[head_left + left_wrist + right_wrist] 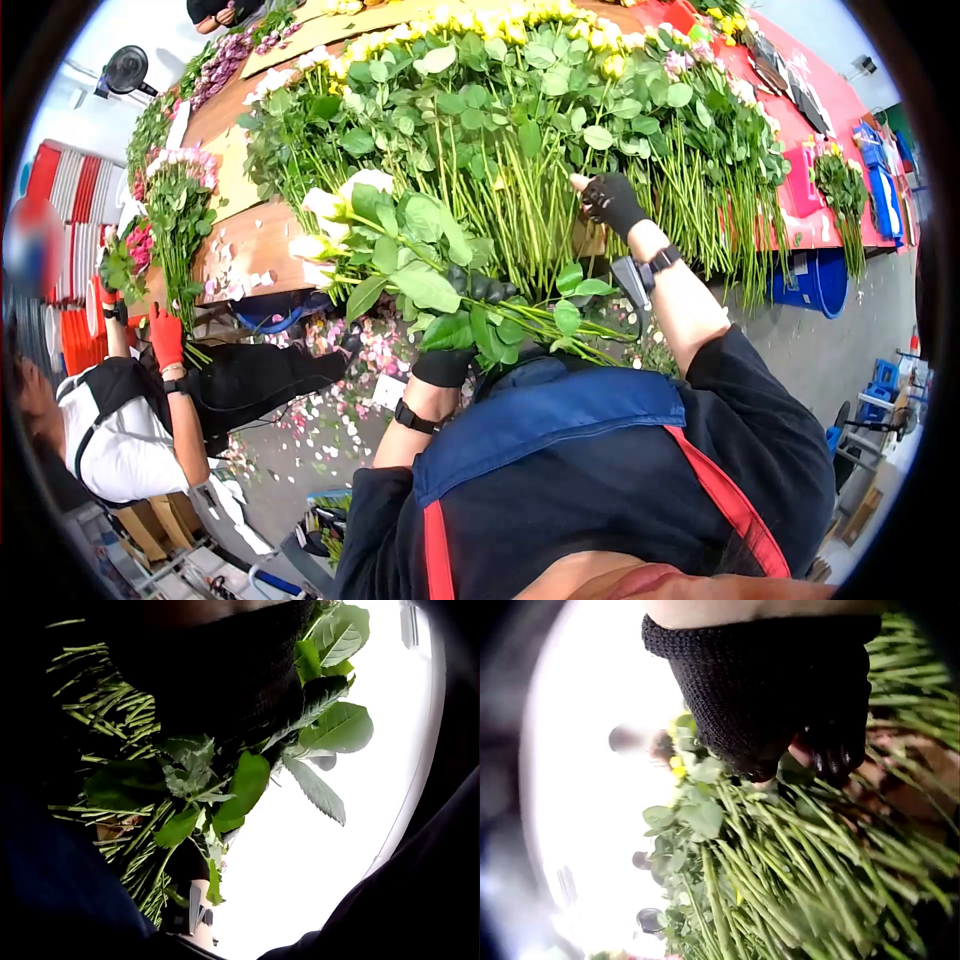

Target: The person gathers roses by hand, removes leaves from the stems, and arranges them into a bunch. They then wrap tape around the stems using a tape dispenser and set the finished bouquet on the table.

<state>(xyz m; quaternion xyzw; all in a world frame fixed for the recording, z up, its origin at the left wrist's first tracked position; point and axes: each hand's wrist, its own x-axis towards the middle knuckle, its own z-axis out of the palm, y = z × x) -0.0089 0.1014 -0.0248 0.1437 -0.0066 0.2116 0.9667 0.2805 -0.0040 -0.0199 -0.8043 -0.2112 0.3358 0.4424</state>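
Note:
In the head view, my black-gloved left hand (pixel 480 286) grips a bunch of pale cream roses (pixel 330 212), their heads at the left and stems (pixel 575 325) to the right; leaves cover part of the hand. The left wrist view shows the dark glove (pixel 225 682) beside leaves (pixel 337 727). My gloved right hand (pixel 612 200) is over the green stems (pixel 530 215) of the flowers laid on the table. In the right wrist view the right hand (pixel 780 697) has bent fingers, apart from the thumb, above stems (pixel 780 847); nothing is plainly held.
Yellow roses (pixel 490 25) line the table's far side. Another bunch of stems (pixel 690 190) lies to the right, near a blue bin (pixel 815 285). At the left, a person in red gloves (pixel 166 335) is beside pink roses (pixel 182 170). Petals (pixel 340 400) litter the floor.

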